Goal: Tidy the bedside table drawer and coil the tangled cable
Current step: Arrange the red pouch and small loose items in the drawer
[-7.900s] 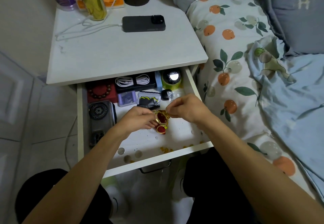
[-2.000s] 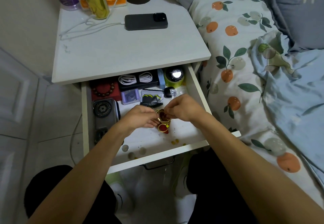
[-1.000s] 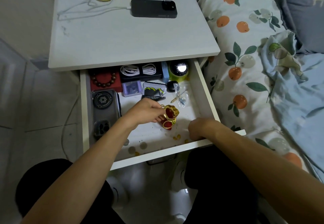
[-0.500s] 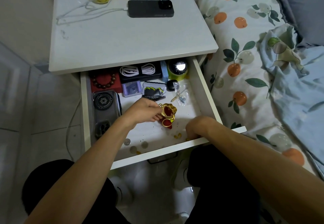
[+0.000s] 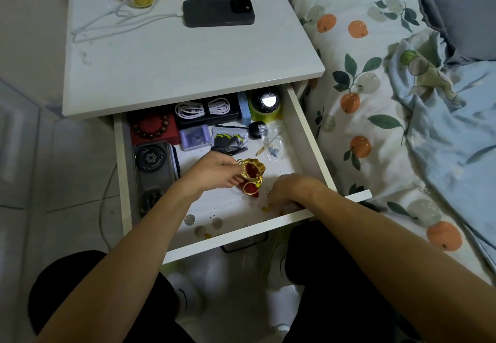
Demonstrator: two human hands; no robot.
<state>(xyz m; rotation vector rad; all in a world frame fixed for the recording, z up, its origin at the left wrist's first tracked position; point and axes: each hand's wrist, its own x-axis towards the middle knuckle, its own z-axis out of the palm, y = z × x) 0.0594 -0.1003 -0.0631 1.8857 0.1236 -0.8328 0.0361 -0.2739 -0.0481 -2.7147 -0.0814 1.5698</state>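
My left hand (image 5: 214, 172) pinches the red-and-gold pouch (image 5: 251, 175) mouth-up in the open drawer (image 5: 308, 139) for refilling. My right hand (image 5: 285, 189) curls over loose yellow beads (image 5: 268, 208); I cannot tell its grasp

The drawer (image 5: 308, 139) stood pulled out beneath the tabletop (image 5: 188, 58), with the bed (image 5: 375, 128) to its right. On the tabletop a phone (image 5: 218, 12) lay toward the back, its cable (image 5: 112, 22) trailing left. In the drawer's back row a bead bracelet (image 5: 153, 129) sat left, coiled cables (image 5: 202, 106) in the middle, a round speaker (image 5: 265, 104) right. A phone case (image 5: 154, 173) lay along the left wall. My left hand (image 5: 214, 172) held a small pouch (image 5: 251, 175) mid-drawer; my right hand (image 5: 287, 189) rested near the front edge, beside scattered beads (image 5: 268, 208). Coins (image 5: 204, 223) lay front left.
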